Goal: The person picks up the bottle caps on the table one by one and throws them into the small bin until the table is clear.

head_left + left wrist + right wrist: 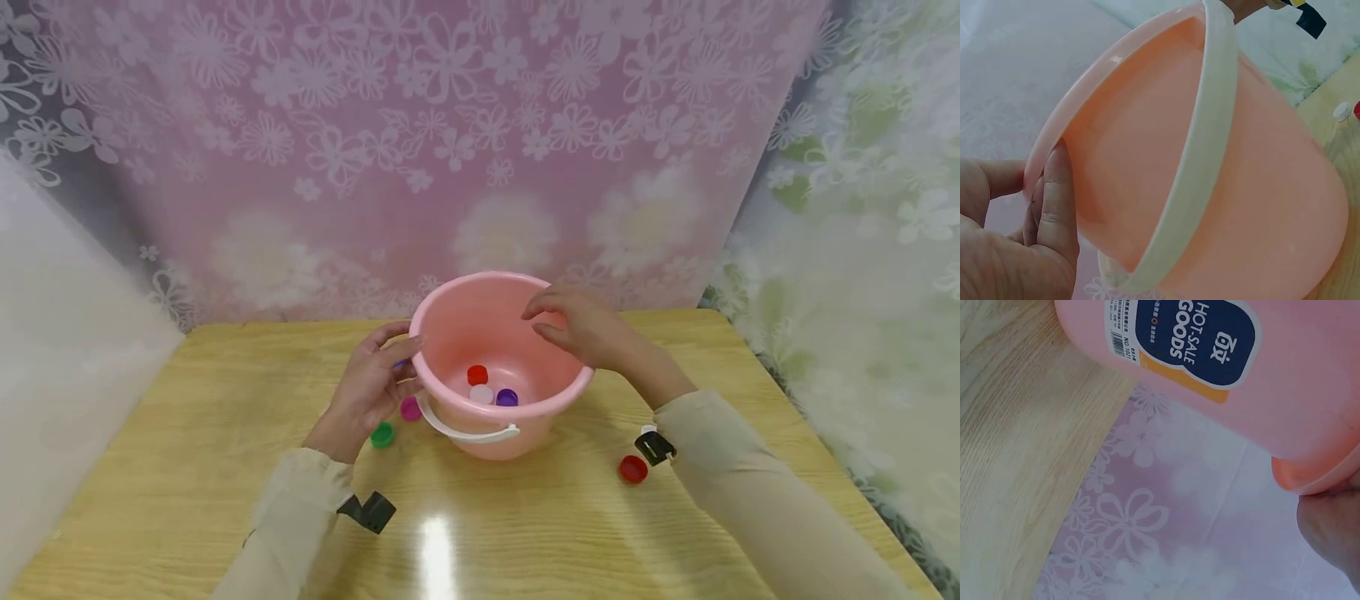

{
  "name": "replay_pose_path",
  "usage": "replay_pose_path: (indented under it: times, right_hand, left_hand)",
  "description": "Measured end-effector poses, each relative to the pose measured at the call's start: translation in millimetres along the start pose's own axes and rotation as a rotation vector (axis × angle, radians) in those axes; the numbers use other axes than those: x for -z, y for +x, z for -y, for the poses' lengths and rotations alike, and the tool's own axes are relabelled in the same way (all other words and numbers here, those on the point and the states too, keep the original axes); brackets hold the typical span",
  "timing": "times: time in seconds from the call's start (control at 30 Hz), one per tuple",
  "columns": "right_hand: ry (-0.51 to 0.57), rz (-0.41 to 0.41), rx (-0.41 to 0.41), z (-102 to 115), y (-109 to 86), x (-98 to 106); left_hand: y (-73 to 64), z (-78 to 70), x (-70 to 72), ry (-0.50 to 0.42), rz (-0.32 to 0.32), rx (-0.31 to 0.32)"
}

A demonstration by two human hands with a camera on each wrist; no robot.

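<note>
Outside the pink bucket [480, 321] — green cap [382, 435], red cap [633, 469]

White glare streaks your table [187, 450], soft shadow falls beside the bucket [495, 333], and your left wrist view runs dimmer than the head's!

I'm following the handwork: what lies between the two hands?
The open mouth of the pink bucket lies between the left hand and the right hand in the head view.
</note>
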State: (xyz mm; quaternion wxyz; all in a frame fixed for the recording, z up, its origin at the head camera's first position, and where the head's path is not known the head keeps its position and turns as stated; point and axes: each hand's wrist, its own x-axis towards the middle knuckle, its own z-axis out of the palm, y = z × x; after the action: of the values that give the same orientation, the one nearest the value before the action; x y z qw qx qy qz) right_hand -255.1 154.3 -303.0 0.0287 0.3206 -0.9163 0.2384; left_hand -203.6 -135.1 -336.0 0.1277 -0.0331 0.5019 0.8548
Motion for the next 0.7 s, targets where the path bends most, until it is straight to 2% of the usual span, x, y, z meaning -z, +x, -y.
replay_pose_path:
  times: [0.17,0.3,0.47,0.57,0.7]
  right_hand:
    - [0.028,-0.04,0.009,-4.5,-2.0,3.6]
    - [0.026,-0.062,0.012,-3.5,-2.9,4.0]
    - [0.015,-0.116,0.003,-2.7,-7.1,1.1]
    - [0.01,-0.191,0.007,-7.4,-12.7,0.6]
    - [0.053,-0.33,0.012,-23.8,-22.5,1.6]
  left_hand:
    - [1.5,1.0,-4.5,0.011,0.018,-0.027]
    - [0.0,1.8,-4.3,-0.019,0.004,-0.027]
    - [-1.1,4.3,-2.7,-0.011,-0.003,-0.031]
    - [-1.5,6.6,-2.8,0.012,-0.017,-0.035]
    - [-1.5,8.1,-3.7,0.036,-0.035,-0.075]
